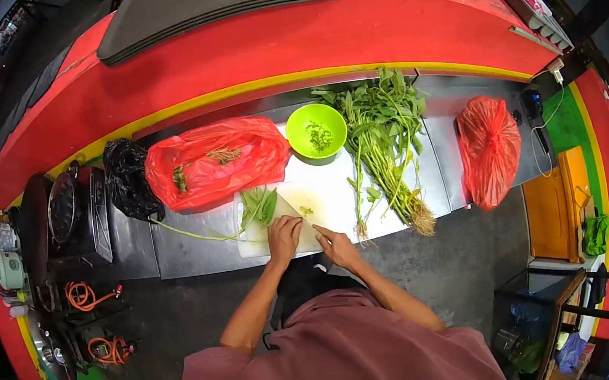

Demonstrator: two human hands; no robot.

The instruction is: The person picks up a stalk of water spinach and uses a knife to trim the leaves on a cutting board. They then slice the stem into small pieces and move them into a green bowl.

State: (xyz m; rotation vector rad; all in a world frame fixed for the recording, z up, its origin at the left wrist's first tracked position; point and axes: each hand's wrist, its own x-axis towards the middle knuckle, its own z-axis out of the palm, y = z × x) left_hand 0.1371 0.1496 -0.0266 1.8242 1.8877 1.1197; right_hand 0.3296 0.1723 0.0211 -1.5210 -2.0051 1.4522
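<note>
On a white cutting board [252, 249] lies a leafy green stem [259, 207], its long stalk trailing left over the steel counter. My left hand [286, 240] is closed with curled fingers on the board, pressed at the leaf end; the exact grip is partly hidden. My right hand [338, 249] is wrapped around a knife, whose blade [293, 208] points up and left beside my left fingers. Small chopped green pieces [307, 210] sit right of the blade. Beyond the board stands a lime-green bowl [317, 131] with chopped greens inside.
A bunch of rooted leafy greens [392, 151] lies right of the board. An open red plastic bag [218, 178] and a black bag [130, 182] are on the left. Farther right sits a tied red bag [491, 150]. Dark trays [229, 0] rest on the red ledge.
</note>
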